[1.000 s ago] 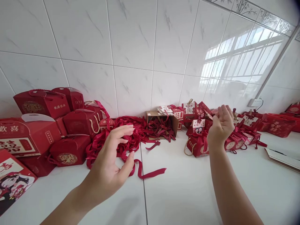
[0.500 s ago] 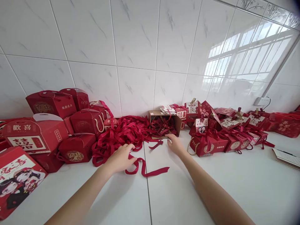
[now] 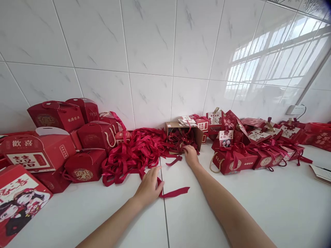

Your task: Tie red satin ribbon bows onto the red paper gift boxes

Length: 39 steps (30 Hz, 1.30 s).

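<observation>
Leftmost, at nine o'clock, red boxes (image 3: 38, 151) stand stacked against the wall; just right of them the ribbons (image 3: 134, 150) lie in a loose heap on the white surface (image 3: 258, 206), spilling toward the carton.

The left hand (image 3: 149, 186) lies palm down at the heap's six o'clock edge, fingers stretched out flat and pressing on a strand (image 3: 176, 193) that runs from under it toward three o'clock; it clasps nothing that I can see.

The carton (image 3: 198, 135) lies on its side at twelve o'clock, mouth toward the person and stuffed with more ribbons; the right hand (image 3: 190, 155) rests at that mouth, fingers curled down among them; whether it has hold of any I cannot tell.

At two o'clock sit the tied boxes (image 3: 232, 161).

The ribbons look light, limp and slick; they will probably tangle and drag their neighbours along; a free end, such as the strand's, seems the best place to pinch.

A second ago both hands hung open in the air; half a second ago the left lay higher on the heap's edge; it has since drawn nearer, while the right has barely moved.
</observation>
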Tool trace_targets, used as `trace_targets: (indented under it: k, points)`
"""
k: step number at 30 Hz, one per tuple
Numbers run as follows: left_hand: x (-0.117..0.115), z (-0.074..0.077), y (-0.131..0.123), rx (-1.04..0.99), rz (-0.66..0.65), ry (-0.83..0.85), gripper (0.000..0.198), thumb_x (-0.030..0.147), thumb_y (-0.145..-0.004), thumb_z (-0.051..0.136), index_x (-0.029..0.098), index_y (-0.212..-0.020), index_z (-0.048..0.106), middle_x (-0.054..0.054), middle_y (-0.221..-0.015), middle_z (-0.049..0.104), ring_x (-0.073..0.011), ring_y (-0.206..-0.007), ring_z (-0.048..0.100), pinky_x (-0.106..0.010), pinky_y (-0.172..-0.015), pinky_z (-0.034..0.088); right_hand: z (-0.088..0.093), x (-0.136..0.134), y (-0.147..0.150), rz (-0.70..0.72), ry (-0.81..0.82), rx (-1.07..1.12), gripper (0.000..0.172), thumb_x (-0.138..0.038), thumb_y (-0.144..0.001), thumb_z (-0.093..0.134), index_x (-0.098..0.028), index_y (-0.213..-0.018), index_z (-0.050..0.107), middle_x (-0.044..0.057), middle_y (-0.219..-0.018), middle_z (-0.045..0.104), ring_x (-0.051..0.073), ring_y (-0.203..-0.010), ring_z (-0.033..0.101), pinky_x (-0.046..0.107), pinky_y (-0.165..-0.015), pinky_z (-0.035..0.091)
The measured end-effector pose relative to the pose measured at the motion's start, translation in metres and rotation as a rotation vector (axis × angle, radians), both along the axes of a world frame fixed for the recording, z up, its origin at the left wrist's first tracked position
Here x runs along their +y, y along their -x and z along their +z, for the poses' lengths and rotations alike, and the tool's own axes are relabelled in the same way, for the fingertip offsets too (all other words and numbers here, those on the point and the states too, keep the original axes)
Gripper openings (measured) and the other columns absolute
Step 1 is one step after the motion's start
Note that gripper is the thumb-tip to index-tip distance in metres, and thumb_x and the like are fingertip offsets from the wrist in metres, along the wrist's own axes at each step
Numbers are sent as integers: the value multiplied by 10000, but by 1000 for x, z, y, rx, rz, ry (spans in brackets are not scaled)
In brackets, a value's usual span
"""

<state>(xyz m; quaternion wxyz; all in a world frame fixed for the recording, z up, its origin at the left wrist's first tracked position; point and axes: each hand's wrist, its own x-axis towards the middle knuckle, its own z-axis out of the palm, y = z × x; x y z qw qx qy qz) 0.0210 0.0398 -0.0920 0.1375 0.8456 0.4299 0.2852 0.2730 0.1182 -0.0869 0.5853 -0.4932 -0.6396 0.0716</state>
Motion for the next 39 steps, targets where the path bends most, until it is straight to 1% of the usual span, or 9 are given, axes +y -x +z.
trace_targets:
  k: [7, 11, 14, 17, 21, 27, 32, 36, 39]
  points:
    - [1, 15, 1, -159, 113, -120, 351, 286, -859, 480, 214, -1200, 445, -114, -1264, 504, -292, -1215, 448, -501, -1022, 350, 49, -22, -3, -35, 21, 363, 257, -389, -868, 558, -140, -916, 606, 75, -899, 656, 177, -776, 627, 328, -708, 532]
    - [-4, 46, 3, -415, 113, -26, 389, 343, -865, 510, 224, -1214, 384, -113, -1244, 494, -248, -1134, 512, -450, -976, 408, 107, -59, 17, 116, -15, 506, 278, -448, -821, 570, -171, -838, 562, 32, -786, 656, 133, -610, 634, 258, -578, 514]
    - [-20, 74, 2, -583, -62, 118, 517, 347, -849, 565, 251, -1270, 281, -104, -1228, 496, -192, -1007, 580, -396, -896, 465, 138, -95, 35, 281, -51, 649, 232, -390, -766, 654, -187, -775, 541, -30, -673, 607, 99, -545, 624, 206, -527, 481]
    - [-43, 97, -2, -603, -235, 129, 577, 304, -785, 667, 257, -1224, 295, -84, -1161, 530, -178, -964, 598, -379, -858, 475, 152, -124, 50, 467, -67, 773, 195, -307, -740, 704, -183, -781, 560, -52, -581, 579, 96, -525, 623, 183, -497, 460]
    - [-66, 113, -7, -708, -183, -50, 335, 262, -788, 672, 228, -994, 411, -16, -932, 583, -145, -849, 611, -332, -794, 498, 155, -147, 63, 560, -60, 781, 142, -273, -777, 684, -182, -814, 581, -39, -583, 606, 106, -542, 635, 196, -521, 481]
    - [-76, 133, 6, -734, -150, -510, 132, 133, -796, 640, 203, -870, 555, 6, -757, 597, -119, -700, 595, -231, -615, 520, 153, -166, 67, 473, -111, 613, 80, -276, -855, 601, -209, -900, 601, 6, -745, 641, 127, -665, 639, 252, -611, 496]
    - [-85, 157, 23, -528, -315, -790, 241, 6, -751, 637, 198, -894, 606, -28, -805, 648, -160, -780, 631, -291, -676, 562, 160, -184, 57, 145, -501, 150, 329, -152, -763, 674, -229, -1070, 585, 73, -1056, 587, 207, -1007, 566, 354, -835, 475]
    - [-96, 164, 24, -393, -366, -870, 262, -26, -743, 613, 183, -899, 629, -42, -792, 655, -163, -771, 630, -297, -661, 564, 162, -199, 61, 315, -578, -413, 329, -100, -730, 702, -217, -1020, 598, 70, -967, 633, 213, -914, 601, 376, -778, 501]
    - [-103, 162, 19, -391, -387, -855, 265, -35, -724, 624, 171, -892, 635, -47, -785, 663, -167, -763, 636, -300, -665, 567, 158, -201, 70, 394, -598, -491, 270, -79, -774, 666, -214, -996, 591, 48, -888, 661, 179, -815, 621, 358, -726, 517]
